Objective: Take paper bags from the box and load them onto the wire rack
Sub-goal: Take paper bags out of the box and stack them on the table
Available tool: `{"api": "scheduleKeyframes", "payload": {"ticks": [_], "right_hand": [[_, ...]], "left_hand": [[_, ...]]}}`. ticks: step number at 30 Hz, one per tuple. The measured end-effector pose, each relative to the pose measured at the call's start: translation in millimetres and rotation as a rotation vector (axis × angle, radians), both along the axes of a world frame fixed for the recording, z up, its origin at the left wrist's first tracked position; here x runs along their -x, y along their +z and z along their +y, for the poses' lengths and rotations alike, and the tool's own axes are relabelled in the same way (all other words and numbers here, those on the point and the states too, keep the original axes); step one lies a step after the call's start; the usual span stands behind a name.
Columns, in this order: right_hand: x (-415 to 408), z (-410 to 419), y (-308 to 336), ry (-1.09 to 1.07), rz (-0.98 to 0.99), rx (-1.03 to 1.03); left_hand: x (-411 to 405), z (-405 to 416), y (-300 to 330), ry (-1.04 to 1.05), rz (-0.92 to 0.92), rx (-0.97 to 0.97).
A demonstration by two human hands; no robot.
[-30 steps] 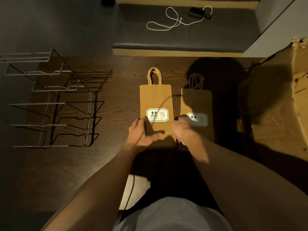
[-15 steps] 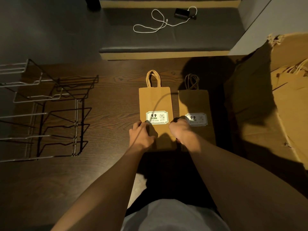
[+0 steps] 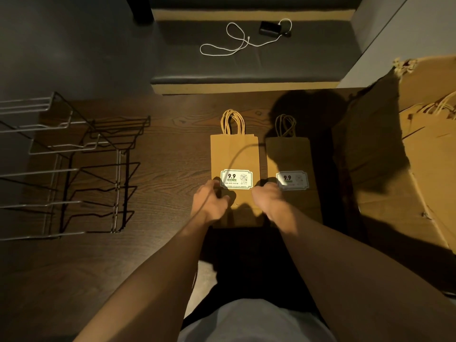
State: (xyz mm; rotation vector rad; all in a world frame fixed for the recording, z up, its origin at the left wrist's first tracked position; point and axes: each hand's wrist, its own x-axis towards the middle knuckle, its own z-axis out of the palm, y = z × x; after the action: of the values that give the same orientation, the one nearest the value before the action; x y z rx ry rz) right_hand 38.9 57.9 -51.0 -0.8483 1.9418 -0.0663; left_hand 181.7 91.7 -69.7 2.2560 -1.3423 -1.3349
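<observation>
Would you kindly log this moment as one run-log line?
hands: left and right grip lit bag | second bag flat beside | wire rack bagless

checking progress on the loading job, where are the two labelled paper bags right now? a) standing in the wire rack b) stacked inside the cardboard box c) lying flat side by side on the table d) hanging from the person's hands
c, both paper bags lie flat side by side on the dark table, while the wire rack to the left holds none.

The near paper bag [image 3: 234, 154] has a white sticker [image 3: 236, 179] with a big "9.9" on it. The tiny words under it are too small to read. The second paper bag [image 3: 290, 156] beside it has the same kind of sticker [image 3: 292, 180], also saying "9.9".
</observation>
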Motion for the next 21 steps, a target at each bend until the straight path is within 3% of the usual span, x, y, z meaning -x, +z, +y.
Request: {"api": "scheduleKeyframes", "payload": {"ticks": [10,14,17,21], "right_hand": [[0.1,-2.9,11.5,0.086,0.0,0.003],[4.1,-19.1,36.9,0.11,-0.008,0.127],[14.1,-30.9,68.4,-0.005,-0.149,0.272],[41.0,-60.6,106.7,-0.068,-0.185,0.472]], "left_hand": [[-11.7,-10.8,9.0,0.02,-0.049,-0.039],[-3.1,-40.1,33.2,0.003,0.009,0.052],[21.6,-66.0,62.5,0.051,0.161,0.131],[73.2,-92.9,105.9,0.035,0.21,0.342]]}}
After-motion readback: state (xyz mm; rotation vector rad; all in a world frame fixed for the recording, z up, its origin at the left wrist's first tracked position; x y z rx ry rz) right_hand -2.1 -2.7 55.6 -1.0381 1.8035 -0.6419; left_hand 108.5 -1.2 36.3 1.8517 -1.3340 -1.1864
